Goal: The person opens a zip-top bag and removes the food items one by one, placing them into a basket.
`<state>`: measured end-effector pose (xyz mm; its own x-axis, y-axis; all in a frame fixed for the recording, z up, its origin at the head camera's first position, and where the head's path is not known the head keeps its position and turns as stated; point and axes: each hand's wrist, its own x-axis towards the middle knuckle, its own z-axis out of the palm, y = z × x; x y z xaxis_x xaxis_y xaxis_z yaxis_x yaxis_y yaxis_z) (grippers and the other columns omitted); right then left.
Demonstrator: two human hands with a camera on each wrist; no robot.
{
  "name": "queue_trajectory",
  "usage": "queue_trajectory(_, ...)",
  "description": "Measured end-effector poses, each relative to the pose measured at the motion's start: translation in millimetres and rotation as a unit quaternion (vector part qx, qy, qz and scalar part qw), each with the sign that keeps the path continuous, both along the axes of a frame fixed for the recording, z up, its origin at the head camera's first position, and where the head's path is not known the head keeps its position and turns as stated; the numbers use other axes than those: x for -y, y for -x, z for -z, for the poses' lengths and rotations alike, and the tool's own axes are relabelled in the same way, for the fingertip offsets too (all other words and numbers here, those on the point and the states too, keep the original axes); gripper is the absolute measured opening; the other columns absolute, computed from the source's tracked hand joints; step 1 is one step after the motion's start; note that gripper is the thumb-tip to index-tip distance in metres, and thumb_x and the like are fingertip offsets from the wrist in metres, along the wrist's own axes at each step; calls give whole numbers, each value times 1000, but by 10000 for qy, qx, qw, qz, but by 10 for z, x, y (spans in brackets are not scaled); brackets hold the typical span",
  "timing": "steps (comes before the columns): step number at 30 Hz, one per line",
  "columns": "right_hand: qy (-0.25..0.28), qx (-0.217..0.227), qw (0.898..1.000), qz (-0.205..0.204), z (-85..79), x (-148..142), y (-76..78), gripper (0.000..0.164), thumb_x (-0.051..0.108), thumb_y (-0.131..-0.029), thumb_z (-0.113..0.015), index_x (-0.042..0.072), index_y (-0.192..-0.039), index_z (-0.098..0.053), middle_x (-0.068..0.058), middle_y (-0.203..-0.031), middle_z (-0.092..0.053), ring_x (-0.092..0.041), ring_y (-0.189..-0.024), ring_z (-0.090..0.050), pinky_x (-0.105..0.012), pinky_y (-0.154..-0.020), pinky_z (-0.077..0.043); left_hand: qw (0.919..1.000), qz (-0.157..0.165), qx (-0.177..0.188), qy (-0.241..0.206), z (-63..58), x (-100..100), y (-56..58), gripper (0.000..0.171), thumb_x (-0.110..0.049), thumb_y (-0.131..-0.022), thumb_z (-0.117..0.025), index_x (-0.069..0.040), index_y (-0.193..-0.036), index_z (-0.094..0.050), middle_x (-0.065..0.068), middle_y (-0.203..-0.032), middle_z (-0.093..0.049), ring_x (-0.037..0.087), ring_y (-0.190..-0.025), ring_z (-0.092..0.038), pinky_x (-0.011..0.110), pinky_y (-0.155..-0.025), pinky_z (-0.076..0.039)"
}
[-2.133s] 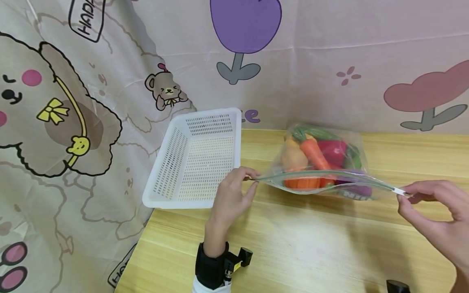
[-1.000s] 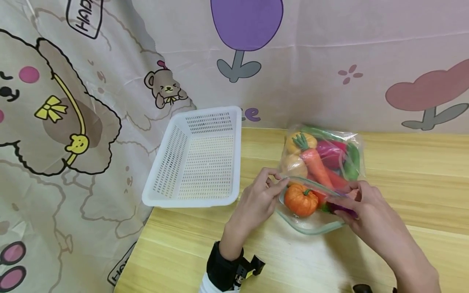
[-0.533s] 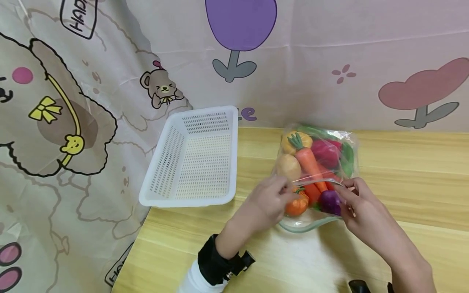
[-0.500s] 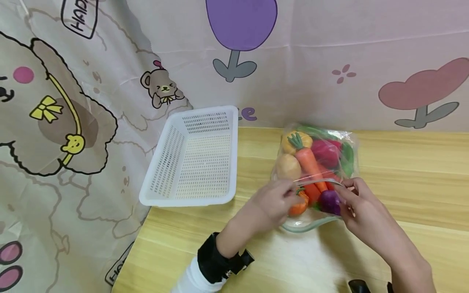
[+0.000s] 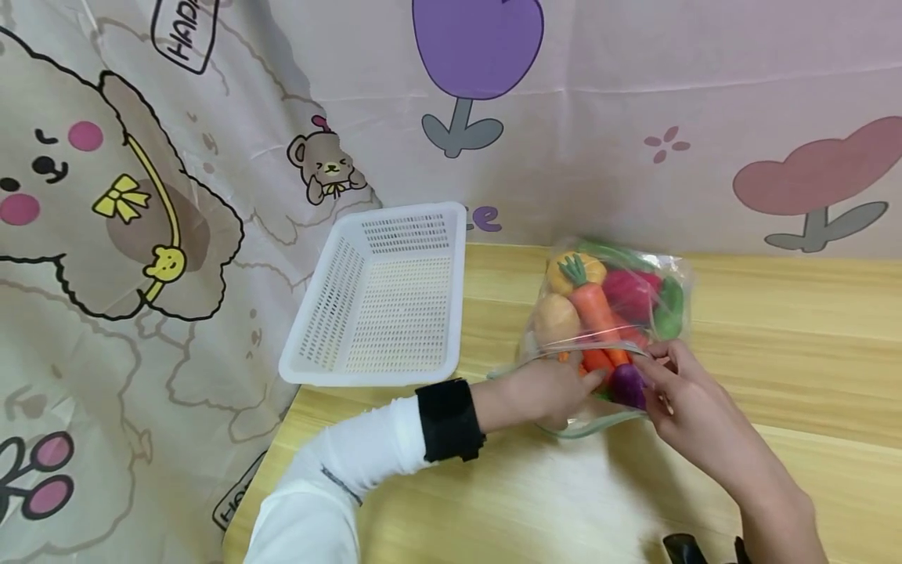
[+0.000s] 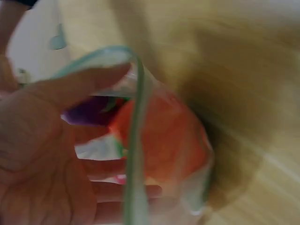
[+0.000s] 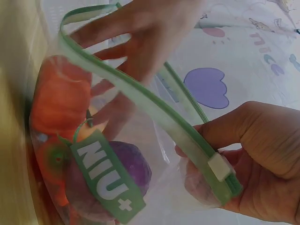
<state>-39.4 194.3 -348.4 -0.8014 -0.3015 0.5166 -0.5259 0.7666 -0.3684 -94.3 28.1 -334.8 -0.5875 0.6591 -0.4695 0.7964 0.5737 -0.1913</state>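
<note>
A clear zip bag (image 5: pixel 592 428) lies on the table, its green-edged mouth spread apart. Inside are a carrot (image 5: pixel 595 309), a potato-like piece (image 5: pixel 555 319), an orange pumpkin (image 7: pixel 61 101), a purple round vegetable (image 5: pixel 625 385) and other vegetables. My left hand (image 5: pixel 546 392) reaches through the mouth with fingers spread, close to the pumpkin; the left wrist view (image 6: pixel 42 154) shows no vegetable in its grasp. My right hand (image 5: pixel 694 407) pinches the bag's edge at the right, beside the white slider (image 7: pixel 220 166).
A white perforated basket (image 5: pixel 444 368) stands to the left of the bag with nothing in it. The wooden table (image 5: pixel 810 329) meets a printed cloth (image 5: pixel 599 157) at the back and another at the left.
Both hands first held the bag's zip ends, then pulled the mouth apart. My left hand has since let go of the edge and moved rightward into the bag; the right keeps its pinch.
</note>
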Motion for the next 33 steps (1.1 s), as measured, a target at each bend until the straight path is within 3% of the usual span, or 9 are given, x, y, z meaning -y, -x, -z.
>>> queue_trajectory(4,-20,72,9999,-98,28,43,13,47,-17,-57,-70,-8,-102,-66,-9,-95,-48,-5,-67,-40,-17,-52,-34,9973,-371,596,218,118,-59,96,77,-31,-87,-60,-34,-148,-14,4,-146,-27,7,-88,-53,17,-64,-46)
queue_trajectory(10,-65,150,9998,-91,34,67,14,44,-17,-58,-70,-4,-101,-66,-9,-94,-47,-7,-67,-40,-20,-51,-35,9991,97,377,-164,205,-55,126,66,-27,-86,-63,-24,-141,-27,3,-142,-30,5,-86,-55,16,-69,-48)
queue_trajectory(14,-77,170,9998,-82,28,56,18,44,-17,-59,-70,-5,-101,-66,-8,-94,-47,-8,-68,-41,-20,-51,-36,9978,418,381,-352,161,-25,122,64,-33,-77,-71,-24,-131,-37,3,-136,-29,5,-84,-52,15,-71,-47)
queue_trajectory(17,-49,188,9998,-57,24,41,14,46,-17,-58,-70,-6,-103,-66,-8,-96,-48,-6,-67,-42,-20,-51,-37,9955,756,410,-404,37,16,65,65,-42,-73,-73,-27,-127,-41,4,-134,-29,8,-87,-51,16,-74,-45)
queue_trajectory(21,-50,275,9996,-41,19,33,12,48,-17,-59,-71,-8,-105,-66,-9,-96,-49,-5,-66,-42,-19,-51,-36,9909,1217,426,-377,-252,154,-115,70,-53,-72,-70,-33,-132,-39,2,-134,-28,15,-97,-46,18,-76,-43)
queue_trajectory(23,-73,294,9995,-46,17,33,15,47,-17,-59,-72,-9,-105,-65,-9,-96,-48,-5,-66,-41,-19,-51,-36,9869,1510,337,-466,-404,275,-201,70,-53,-72,-68,-32,-133,-40,2,-134,-30,16,-102,-45,19,-80,-42)
queue_trajectory(25,-76,252,9996,-55,17,35,16,47,-16,-58,-72,-9,-105,-65,-9,-95,-49,-5,-66,-42,-19,-51,-37,9852,1555,316,-649,-546,416,-251,69,-50,-73,-69,-30,-132,-41,3,-133,-32,16,-103,-45,21,-79,-41)
queue_trajectory(27,-74,176,9998,-72,20,34,19,47,-16,-58,-73,-9,-103,-66,-9,-94,-49,-5,-66,-42,-19,-52,-37,9857,1395,324,-892,-648,573,-248,67,-44,-72,-70,-27,-131,-43,5,-133,-34,18,-104,-46,24,-79,-42)
queue_trajectory(33,-65,134,9998,-96,24,37,22,46,-17,-57,-72,-10,-102,-66,-9,-92,-49,-5,-67,-39,-18,-52,-35,9872,80,490,-1515,-744,1067,-16,69,-28,-68,-76,-21,-130,-47,9,-133,-35,27,-105,-48,28,-74,-49)
